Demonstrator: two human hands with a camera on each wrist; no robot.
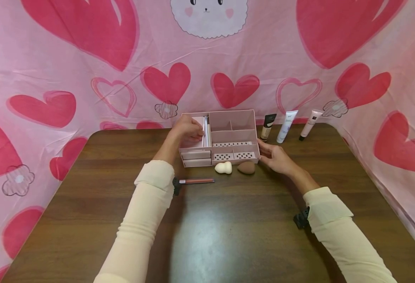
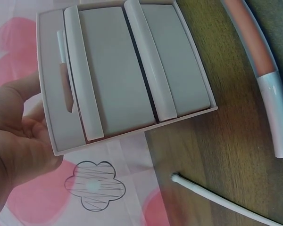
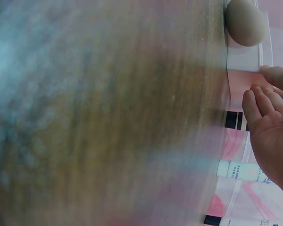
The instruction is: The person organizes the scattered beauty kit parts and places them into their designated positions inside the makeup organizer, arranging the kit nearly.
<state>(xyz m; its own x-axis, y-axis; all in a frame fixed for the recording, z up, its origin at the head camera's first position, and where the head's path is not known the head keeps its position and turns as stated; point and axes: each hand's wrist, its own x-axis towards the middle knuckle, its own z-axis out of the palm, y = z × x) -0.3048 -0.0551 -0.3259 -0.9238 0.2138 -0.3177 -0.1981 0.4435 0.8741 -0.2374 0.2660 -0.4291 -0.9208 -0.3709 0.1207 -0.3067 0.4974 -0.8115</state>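
Note:
A pink desk organizer (image 1: 232, 136) stands at the back of the table, with tall compartments and two small drawers (image 1: 197, 155) at its lower left. My left hand (image 1: 189, 129) reaches into the tall left compartment, fingers bent beside slim upright sticks (image 1: 207, 131); I cannot tell whether they pinch one. In the left wrist view, a slender item with a white end (image 2: 62, 47) shows through a slot beside the drawers. My right hand (image 1: 274, 156) rests against the organizer's right side, thumb at its front edge. Nothing lies in the right palm.
A cream makeup sponge (image 1: 223, 168) and a brown one (image 1: 246, 168) sit before the organizer. A lip gloss tube (image 1: 197, 181) lies nearer. To the right stand a black-capped tube (image 1: 267, 126), a white tube (image 1: 287, 126) and a pink tube (image 1: 311, 125). A heart-patterned cloth (image 1: 122, 47) hangs behind.

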